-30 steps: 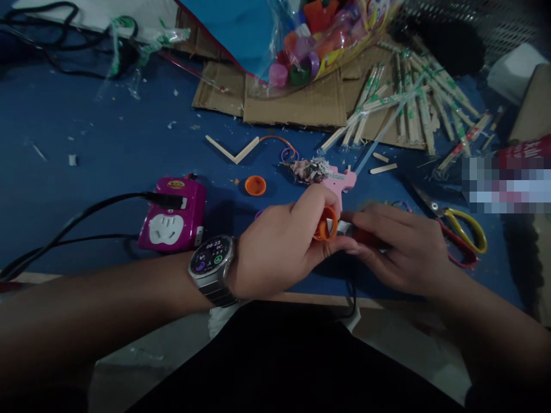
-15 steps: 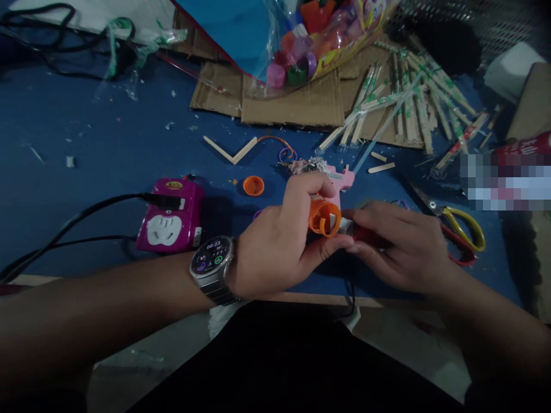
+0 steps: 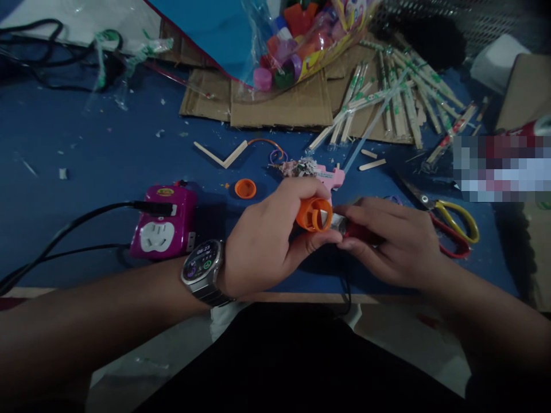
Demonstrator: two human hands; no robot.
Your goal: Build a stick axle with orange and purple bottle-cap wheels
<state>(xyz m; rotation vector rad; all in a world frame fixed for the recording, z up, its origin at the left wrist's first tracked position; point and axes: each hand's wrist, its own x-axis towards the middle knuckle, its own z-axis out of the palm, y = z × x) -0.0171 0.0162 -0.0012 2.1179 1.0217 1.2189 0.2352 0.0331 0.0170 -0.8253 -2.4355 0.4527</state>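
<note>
My left hand (image 3: pixel 267 235), with a watch on its wrist, is closed around a small orange plastic tub (image 3: pixel 305 215). The tub's open mouth faces me, and a narrow orange strip stands loose inside the rim. My right hand (image 3: pixel 396 241) grips a utility knife (image 3: pixel 339 222) with a red handle, mostly covered by the fingers. Its metal tip meets the tub's rim beside my left thumb. Behind the tub lies a pink glue gun (image 3: pixel 334 179), partly hidden by my left hand. An orange lid (image 3: pixel 245 188) rests on the blue table to the left.
A magenta power socket (image 3: pixel 166 221) with black cables sits at left. Yellow-and-red scissors (image 3: pixel 451 221) lie at right. Wrapped chopsticks (image 3: pixel 398 103) and a bag of coloured tubs (image 3: pixel 297 51) rest on cardboard (image 3: pixel 279 106) at the back. A bent wooden stick (image 3: pixel 226 160) lies mid-table.
The view has shifted slightly, so the table items appear a little further left. Both hands keep their hold, and the knife's tip remains at the tub's rim.
</note>
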